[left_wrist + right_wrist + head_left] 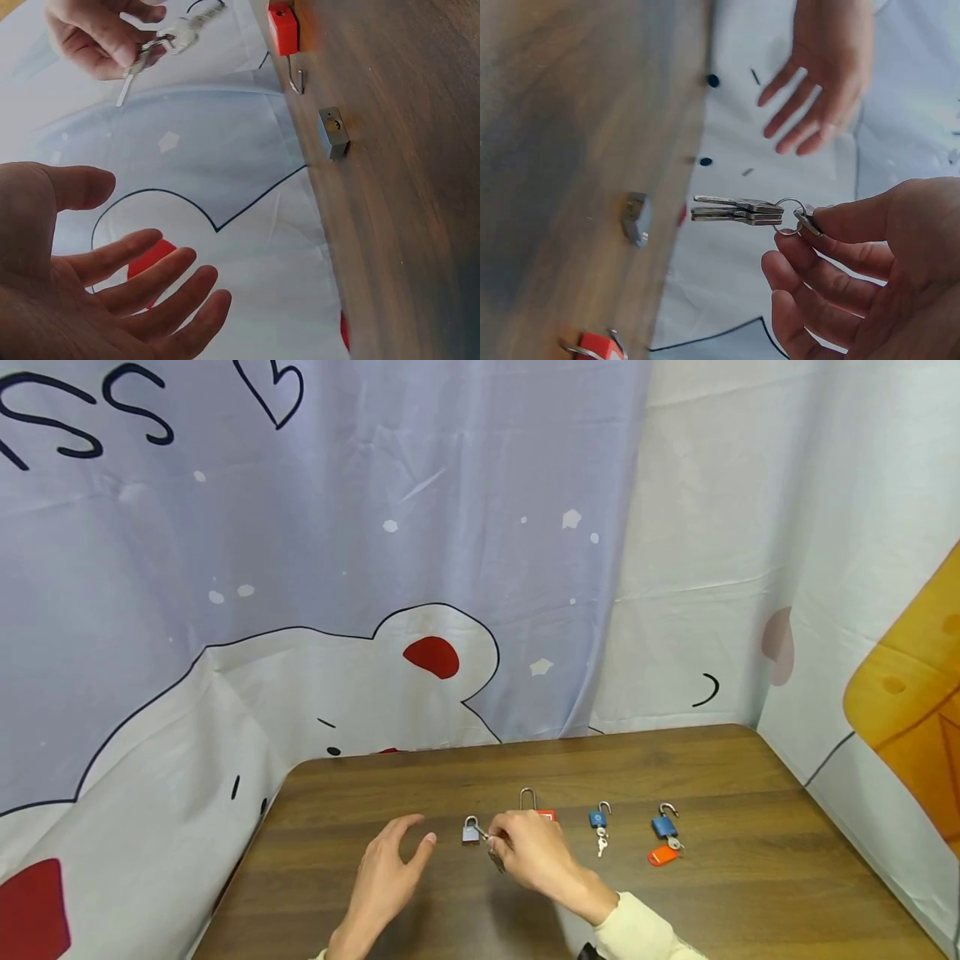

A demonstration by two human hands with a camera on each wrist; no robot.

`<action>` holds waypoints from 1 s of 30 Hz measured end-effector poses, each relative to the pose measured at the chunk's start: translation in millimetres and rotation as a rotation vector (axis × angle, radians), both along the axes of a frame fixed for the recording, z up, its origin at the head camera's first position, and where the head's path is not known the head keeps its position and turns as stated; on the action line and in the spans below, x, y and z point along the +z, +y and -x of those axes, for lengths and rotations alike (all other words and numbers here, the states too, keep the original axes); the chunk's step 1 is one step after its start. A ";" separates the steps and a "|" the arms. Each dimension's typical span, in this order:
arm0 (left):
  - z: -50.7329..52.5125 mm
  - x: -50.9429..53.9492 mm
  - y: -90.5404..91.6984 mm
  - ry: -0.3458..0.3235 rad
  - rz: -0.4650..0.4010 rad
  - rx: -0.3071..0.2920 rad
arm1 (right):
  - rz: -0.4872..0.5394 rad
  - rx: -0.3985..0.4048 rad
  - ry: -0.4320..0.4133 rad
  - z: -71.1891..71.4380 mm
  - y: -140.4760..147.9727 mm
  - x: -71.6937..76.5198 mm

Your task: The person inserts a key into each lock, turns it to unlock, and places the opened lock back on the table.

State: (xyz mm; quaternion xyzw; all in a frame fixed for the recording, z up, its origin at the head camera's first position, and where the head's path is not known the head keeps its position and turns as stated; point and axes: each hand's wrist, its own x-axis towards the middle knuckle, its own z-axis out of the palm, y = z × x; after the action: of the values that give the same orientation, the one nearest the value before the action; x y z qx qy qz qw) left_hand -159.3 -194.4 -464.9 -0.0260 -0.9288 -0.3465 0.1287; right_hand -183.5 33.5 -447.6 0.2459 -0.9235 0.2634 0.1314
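A small grey padlock (pixel 470 835) lies on the table between the two hands. My right hand (pixel 534 850) is just to its right, above the table, pinching one key of a keyring; several more silver keys (pixel 739 211) dangle from the ring. In the left wrist view the pinched key (pixel 178 36) points away from the fingertips. My left hand (pixel 386 867) hovers left of the grey padlock, fingers spread and slightly bent, holding nothing. A red padlock (pixel 546 815) lies behind the right hand, which partly hides it in the head view.
To the right on the wooden table (pixel 750 893) lie a small blue padlock (pixel 597 819) with keys (pixel 602 841) and a larger blue padlock (pixel 664 827) with an orange key tag (pixel 663 856). Both shackles are open. A printed curtain (pixel 525 568) hangs behind the table.
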 end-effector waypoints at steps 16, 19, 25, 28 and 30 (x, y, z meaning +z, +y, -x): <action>-0.4 9.5 15.0 0.032 -0.006 -0.035 | 0.119 -0.046 0.007 -7.4 33.2 36.8; 0.4 14.0 20.7 0.054 -0.028 -0.044 | 0.138 -0.034 0.014 -6.9 41.4 42.0; 3.0 29.5 38.4 0.113 -0.082 -0.108 | 0.198 -0.024 -0.029 -5.1 58.0 48.8; 4.3 36.8 47.5 0.150 -0.107 -0.141 | 0.233 -0.030 -0.055 -6.2 63.8 52.0; 4.8 41.1 53.2 0.165 -0.129 -0.156 | 0.257 -0.038 -0.067 -7.5 66.5 54.2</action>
State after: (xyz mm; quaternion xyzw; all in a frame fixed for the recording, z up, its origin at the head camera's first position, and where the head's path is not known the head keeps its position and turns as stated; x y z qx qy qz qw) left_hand -164.1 -141.1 -423.8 -0.1182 -0.8860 -0.4111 0.1788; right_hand -176.0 100.0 -393.4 0.2005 -0.8906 0.3850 0.1356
